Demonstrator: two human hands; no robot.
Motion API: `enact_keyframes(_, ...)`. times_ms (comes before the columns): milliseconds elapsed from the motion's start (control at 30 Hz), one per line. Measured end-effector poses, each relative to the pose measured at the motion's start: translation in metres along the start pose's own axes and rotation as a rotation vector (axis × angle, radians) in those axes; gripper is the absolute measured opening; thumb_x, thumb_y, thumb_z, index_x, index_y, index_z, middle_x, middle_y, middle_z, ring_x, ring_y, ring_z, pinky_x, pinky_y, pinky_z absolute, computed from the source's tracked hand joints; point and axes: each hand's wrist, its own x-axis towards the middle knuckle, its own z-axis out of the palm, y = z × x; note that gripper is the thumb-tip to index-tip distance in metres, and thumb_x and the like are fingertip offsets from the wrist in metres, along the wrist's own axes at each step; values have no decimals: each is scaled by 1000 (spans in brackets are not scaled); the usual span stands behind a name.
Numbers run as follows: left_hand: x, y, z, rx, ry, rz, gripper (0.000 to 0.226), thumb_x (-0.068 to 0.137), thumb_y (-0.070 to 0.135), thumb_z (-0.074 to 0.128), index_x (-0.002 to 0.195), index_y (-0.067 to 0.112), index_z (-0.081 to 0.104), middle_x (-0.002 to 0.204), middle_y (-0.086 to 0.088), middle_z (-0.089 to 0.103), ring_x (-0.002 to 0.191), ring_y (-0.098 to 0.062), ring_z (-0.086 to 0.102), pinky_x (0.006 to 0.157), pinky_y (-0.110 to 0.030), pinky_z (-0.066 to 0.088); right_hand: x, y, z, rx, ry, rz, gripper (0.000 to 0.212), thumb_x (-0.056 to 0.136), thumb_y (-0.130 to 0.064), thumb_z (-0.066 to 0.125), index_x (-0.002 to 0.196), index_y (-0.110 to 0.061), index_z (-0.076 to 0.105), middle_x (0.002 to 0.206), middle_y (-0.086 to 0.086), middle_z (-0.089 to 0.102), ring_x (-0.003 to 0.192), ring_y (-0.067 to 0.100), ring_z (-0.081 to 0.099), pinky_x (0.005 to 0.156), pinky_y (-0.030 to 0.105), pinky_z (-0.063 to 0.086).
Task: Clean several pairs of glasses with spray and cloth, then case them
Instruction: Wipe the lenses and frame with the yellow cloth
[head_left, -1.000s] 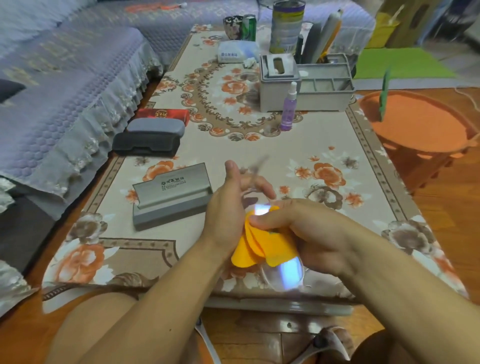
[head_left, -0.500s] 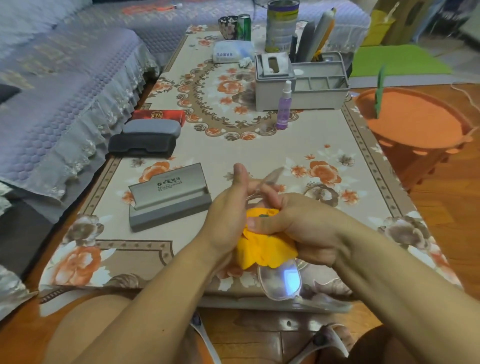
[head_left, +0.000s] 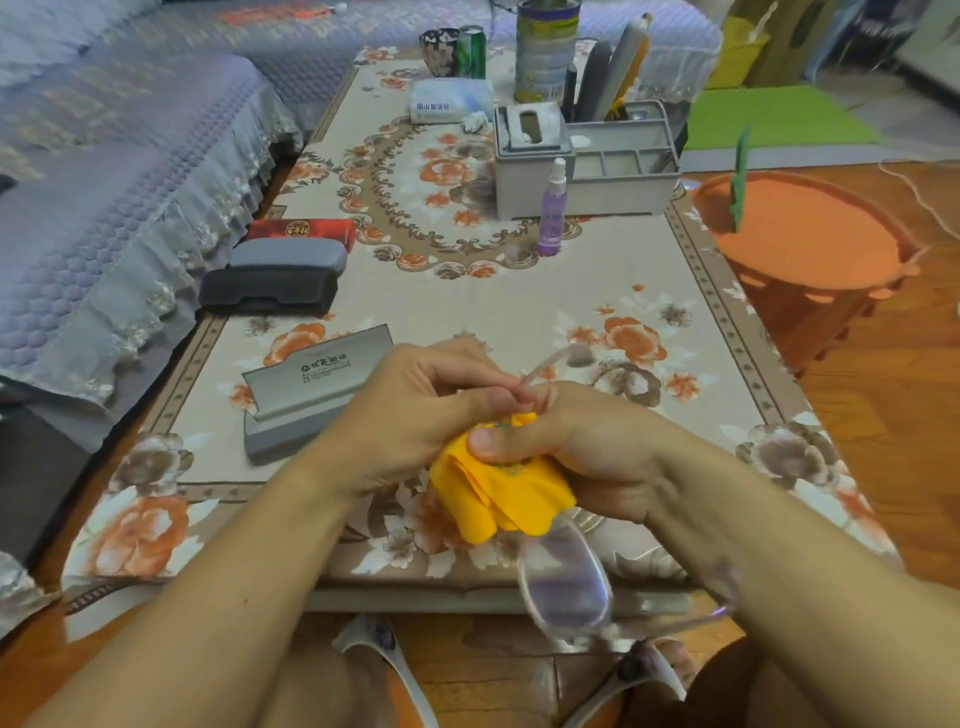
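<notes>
A low table (head_left: 519, 306) under a flowered cloth stretches away beyond both hands, with a sofa (head_left: 104, 182) in a lilac quilted cover running along the left hand's outer side and an orange plastic stool (head_left: 810, 249) well off past the right hand. Far ahead of the hands stands a grey desk organiser (head_left: 587, 166), and just in front of it, upright, a small purple spray bottle (head_left: 551, 210). Ahead and to the left of the left hand lie three closed cases in a row, black (head_left: 265, 291), grey (head_left: 288, 254) and red (head_left: 301, 228), each touching the next; nearer, just beside the left hand, an open grey glasses case (head_left: 311, 389) sits on the cloth. The left hand (head_left: 415, 415) has its fingers curled, pinching a clear temple arm of the glasses (head_left: 563, 577) where it juts up between the two hands. The right hand (head_left: 587, 447) touches the left and pinches a bunched yellow cloth (head_left: 498, 493) with its thumb on top; what the cloth covers cannot be seen, though it seems to be one lens. The other lens hangs free just below the right hand, over the near edge of the table, its temple arm folded out toward the right forearm.
</notes>
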Motion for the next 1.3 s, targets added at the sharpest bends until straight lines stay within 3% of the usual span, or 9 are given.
enact_keyframes(267,6,-6,9,-49,147,34,11,90,20,68,86,25,77,90,10,69,89,-7,66,80,-19,50,6,2,-7,-55,284,-217,28,83,-28,77,88,-1,73,86,21,66,82,32,62,78,43,53)
enact_keyframes(500,5,1,13,22,247,98,18,87,22,62,96,13,74,92,2,78,93,-10,72,84,-19,53,-19,-2,-24,-17,59,-65,34,95,-14,64,122,6,60,109,20,66,103,33,61,103,51,48)
enact_keyframes(567,6,4,7,43,286,132,18,88,23,61,97,14,74,93,0,79,92,-12,72,85,-20,53,-25,-5,-27,17,-50,-12,42,92,-6,62,128,14,53,112,24,65,103,34,64,100,47,53)
enact_keyframes(667,10,5,-5,67,354,179,17,92,24,61,98,16,75,94,-2,78,91,-21,72,85,-28,54,-32,-6,-32,54,-135,65,21,94,16,49,113,19,57,94,23,73,77,24,75,70,28,61)
enact_keyframes(767,12,2,-2,100,328,179,16,90,24,63,96,16,75,92,-1,79,91,-18,72,85,-26,54,-32,0,-35,-88,-177,123,30,84,13,62,114,13,61,103,24,71,88,29,73,87,40,59)
enact_keyframes(933,16,-2,7,83,331,124,13,90,20,63,94,19,75,87,9,78,88,-9,72,84,-21,53,-32,2,-31,-189,0,-5,28,82,3,71,103,18,60,96,33,65,77,33,67,69,35,60)
enact_keyframes(1100,14,-2,-3,76,326,108,19,88,27,63,89,38,79,91,14,77,96,-9,70,93,-25,51,-29,6,-35,-167,116,-209,20,93,-25,61,83,-13,74,88,23,69,84,39,67,86,58,54)
enact_keyframes(1200,13,-2,0,97,363,118,16,87,24,64,91,32,77,90,14,76,94,-5,70,87,-18,50,-28,8,-39,-158,215,-240,32,105,-25,53,96,1,70,104,41,64,92,43,67,85,54,57)
enact_keyframes(1300,12,-1,8,147,380,143,13,88,16,66,97,20,75,91,8,75,92,-1,69,84,-14,50,-31,6,-46,-86,340,-246,32,103,-21,55,95,4,72,100,37,67,89,35,65,88,51,56)
